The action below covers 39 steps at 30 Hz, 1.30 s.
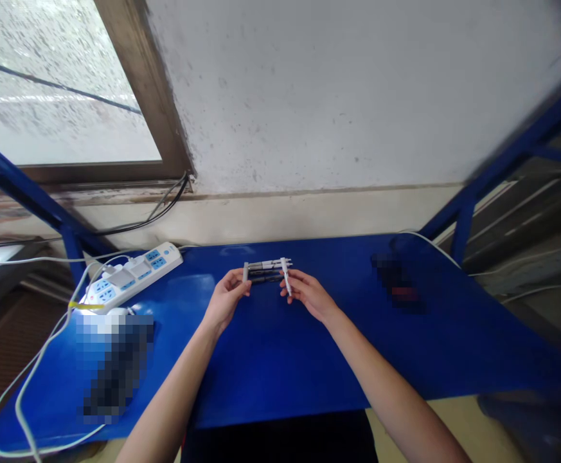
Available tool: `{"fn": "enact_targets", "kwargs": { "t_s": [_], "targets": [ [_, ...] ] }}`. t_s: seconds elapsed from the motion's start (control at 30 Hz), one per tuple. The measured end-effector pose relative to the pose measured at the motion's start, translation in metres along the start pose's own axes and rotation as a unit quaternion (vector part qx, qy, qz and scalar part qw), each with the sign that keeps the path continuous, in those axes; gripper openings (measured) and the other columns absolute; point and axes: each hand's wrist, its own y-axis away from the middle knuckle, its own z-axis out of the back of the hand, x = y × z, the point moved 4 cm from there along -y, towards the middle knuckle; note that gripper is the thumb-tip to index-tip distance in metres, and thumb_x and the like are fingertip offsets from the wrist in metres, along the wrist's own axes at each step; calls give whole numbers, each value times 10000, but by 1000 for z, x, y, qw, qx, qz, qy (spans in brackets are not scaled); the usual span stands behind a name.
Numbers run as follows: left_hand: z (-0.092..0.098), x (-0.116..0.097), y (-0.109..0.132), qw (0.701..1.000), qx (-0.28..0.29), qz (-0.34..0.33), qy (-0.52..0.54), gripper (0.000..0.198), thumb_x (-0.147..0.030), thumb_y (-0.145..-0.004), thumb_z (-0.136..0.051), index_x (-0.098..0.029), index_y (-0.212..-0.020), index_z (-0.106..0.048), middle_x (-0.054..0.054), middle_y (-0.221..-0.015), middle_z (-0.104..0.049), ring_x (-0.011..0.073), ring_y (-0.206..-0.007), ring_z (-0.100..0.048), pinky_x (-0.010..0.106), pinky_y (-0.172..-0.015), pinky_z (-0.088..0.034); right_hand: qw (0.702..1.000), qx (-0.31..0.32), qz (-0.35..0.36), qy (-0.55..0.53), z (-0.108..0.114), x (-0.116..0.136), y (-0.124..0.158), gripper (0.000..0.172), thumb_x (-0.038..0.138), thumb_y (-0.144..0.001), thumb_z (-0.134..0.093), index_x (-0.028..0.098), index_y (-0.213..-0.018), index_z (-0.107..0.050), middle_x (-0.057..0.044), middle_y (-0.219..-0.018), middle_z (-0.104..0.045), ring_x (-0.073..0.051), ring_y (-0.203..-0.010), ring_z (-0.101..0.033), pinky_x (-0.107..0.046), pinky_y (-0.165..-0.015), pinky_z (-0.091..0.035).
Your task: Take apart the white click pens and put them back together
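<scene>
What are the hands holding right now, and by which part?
The left hand and right hand hold a small bundle of pens by its two ends, the right hand's end being a white pen lying crosswise.

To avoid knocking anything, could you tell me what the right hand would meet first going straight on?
The right hand would meet the white pen it already touches, then the dark pens beyond, though depth is unclear.
</scene>
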Motion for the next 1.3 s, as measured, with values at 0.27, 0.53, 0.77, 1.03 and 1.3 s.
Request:
{"fn": "enact_targets", "kwargs": {
  "t_s": [0.27,0.53,0.77,1.03,1.3],
  "targets": [
    [-2,-2,1,999,0,35,16,364,-314,-719,-747,-130,-1026,-679,87,-939,-675,135,-768,-610,228,-655,-470,999,-30,6,-13,8,6,-2,288,343,-775,-698,189,-1018,-688,-80,-879,-701,-191,-720,-681,-255,-514,-502],
    [-1,-5,2,999,-14,28,9,344,-343,-720,-746,-128,-975,-661,27,-753,-619,107,-670,-570,213,-613,-448,966,-181,104,153,45,20,-3,322,414,-745,-684,177,-963,-676,-61,-796,-664,-167,-594,-621,-252,-439,-410],
    [0,-5,2,1000,-5,7,-27,322,-344,-698,-775,-158,-918,-633,0,-719,-605,97,-637,-550,213,-619,-434,784,-310,183,506,71,32,3,215,285,-770,-561,179,-899,-696,-68,-810,-656,-214,-736,-605,-350,-713,-465],
    [-2,-4,3,999,-16,29,-10,309,-423,-772,-670,-118,-815,-697,19,-628,-566,113,-588,-523,242,-593,-428,662,-310,165,663,69,22,3,211,214,-798,-528,174,-886,-715,-110,-839,-617,-253,-796,-537,-369,-723,-429],
    [-5,-3,4,999,2,19,-30,333,-450,-777,-657,-119,-787,-690,17,-619,-552,112,-568,-506,242,-583,-413,653,-315,182,664,66,21,5,235,211,-799,-536,179,-957,-708,-119,-887,-587,-269,-848,-513,-383,-761,-437]
  ]
}}
